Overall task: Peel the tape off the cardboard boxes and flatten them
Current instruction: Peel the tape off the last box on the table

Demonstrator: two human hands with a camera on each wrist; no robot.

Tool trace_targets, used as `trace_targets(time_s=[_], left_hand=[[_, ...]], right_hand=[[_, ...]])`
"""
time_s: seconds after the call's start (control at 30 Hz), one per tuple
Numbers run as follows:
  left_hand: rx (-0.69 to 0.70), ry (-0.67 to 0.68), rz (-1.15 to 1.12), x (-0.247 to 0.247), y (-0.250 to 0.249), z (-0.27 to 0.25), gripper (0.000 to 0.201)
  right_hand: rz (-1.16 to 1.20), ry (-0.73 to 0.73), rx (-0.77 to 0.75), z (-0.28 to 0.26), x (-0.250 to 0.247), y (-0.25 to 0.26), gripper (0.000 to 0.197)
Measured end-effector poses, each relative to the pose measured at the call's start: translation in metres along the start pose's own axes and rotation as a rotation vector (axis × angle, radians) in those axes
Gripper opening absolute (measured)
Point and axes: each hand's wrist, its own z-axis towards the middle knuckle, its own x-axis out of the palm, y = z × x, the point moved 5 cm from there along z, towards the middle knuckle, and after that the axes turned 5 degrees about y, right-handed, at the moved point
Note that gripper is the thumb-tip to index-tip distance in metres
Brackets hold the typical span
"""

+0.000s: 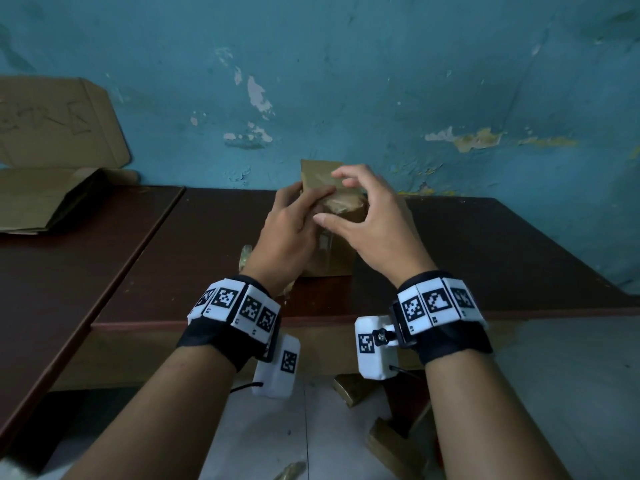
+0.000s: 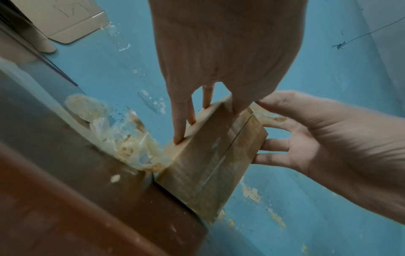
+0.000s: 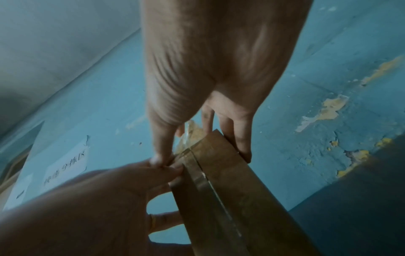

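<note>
A small brown cardboard box (image 1: 341,258) stands on end on the dark table (image 1: 485,258), close to the blue wall. My left hand (image 1: 308,199) grips its upper left side, thumb laid across the top. My right hand (image 1: 360,209) holds the top right, thumb on the front face and fingers curled over the far side. In the left wrist view my left hand (image 2: 190,112) has its fingers down the box (image 2: 208,155), with the right hand (image 2: 306,138) behind it. A clear tape strip (image 3: 201,176) runs along the box seam (image 3: 230,190) under my right hand (image 3: 203,138).
A wad of peeled tape (image 2: 127,138) lies on the table just left of the box. Flattened cardboard (image 1: 52,150) leans on the wall over a second table (image 1: 69,271) at left. Cardboard pieces (image 1: 353,386) lie on the floor below the table edge.
</note>
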Motion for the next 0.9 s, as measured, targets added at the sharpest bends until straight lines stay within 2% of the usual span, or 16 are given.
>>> trace_targets(time_s=[0.1, 0.2, 0.33, 0.6, 0.73, 0.9], left_hand=[[0.012, -0.005, -0.009, -0.003, -0.001, 0.000, 0.035], [-0.004, 0.000, -0.066, -0.004, -0.001, 0.000, 0.034], [-0.047, 0.006, -0.121, -0.003, -0.001, 0.001, 0.036], [-0.033, -0.034, -0.015, -0.005, -0.004, 0.001, 0.032], [-0.022, -0.054, 0.000, -0.004, -0.004, 0.002, 0.031], [-0.064, -0.050, -0.062, -0.002, 0.004, 0.006, 0.029]], right_hand=[[-0.030, -0.040, -0.049, 0.003, 0.002, 0.001, 0.016], [-0.021, -0.060, -0.049, 0.004, 0.002, -0.002, 0.003], [-0.016, -0.061, -0.021, 0.002, 0.002, -0.002, 0.004], [-0.003, -0.063, 0.016, 0.001, 0.001, -0.005, 0.012], [0.082, -0.093, 0.010, 0.002, -0.001, -0.010, 0.021], [0.193, -0.077, 0.043, -0.001, -0.001, -0.014, 0.023]])
